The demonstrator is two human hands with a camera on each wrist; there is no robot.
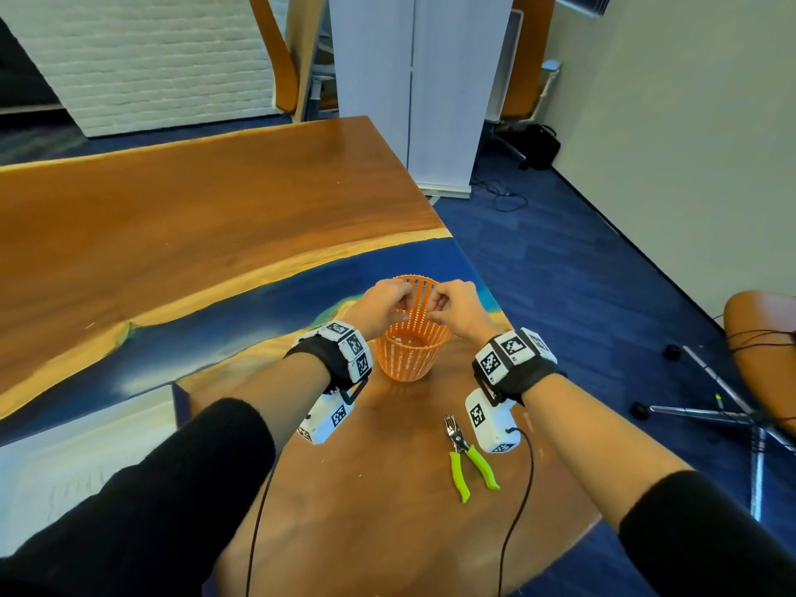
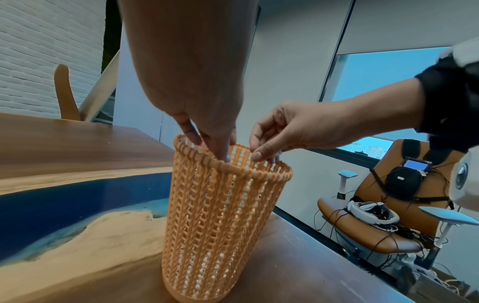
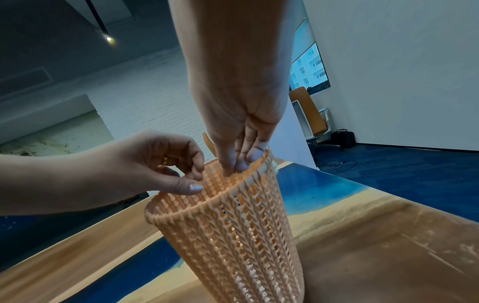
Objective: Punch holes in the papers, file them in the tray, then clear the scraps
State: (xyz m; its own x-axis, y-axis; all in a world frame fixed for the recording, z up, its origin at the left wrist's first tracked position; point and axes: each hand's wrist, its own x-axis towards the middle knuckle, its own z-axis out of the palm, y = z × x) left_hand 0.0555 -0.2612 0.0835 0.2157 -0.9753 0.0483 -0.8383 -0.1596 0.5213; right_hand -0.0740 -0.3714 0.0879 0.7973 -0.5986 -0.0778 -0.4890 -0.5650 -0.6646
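The mesh basket (image 1: 411, 351) stands upright on the bench (image 1: 181, 217), near its right edge. Both hands meet over the basket's rim, the left hand (image 1: 383, 301) on the left, the right hand (image 1: 454, 305) on the right. The hole punch (image 1: 467, 456) lies on the bench nearer the person, right of the basket. A paper tray (image 1: 64, 458) sits at the near left.

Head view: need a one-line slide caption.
Both hands, left hand and right hand, held fingertips-down over the orange basket on the table; hole punch lies nearby.
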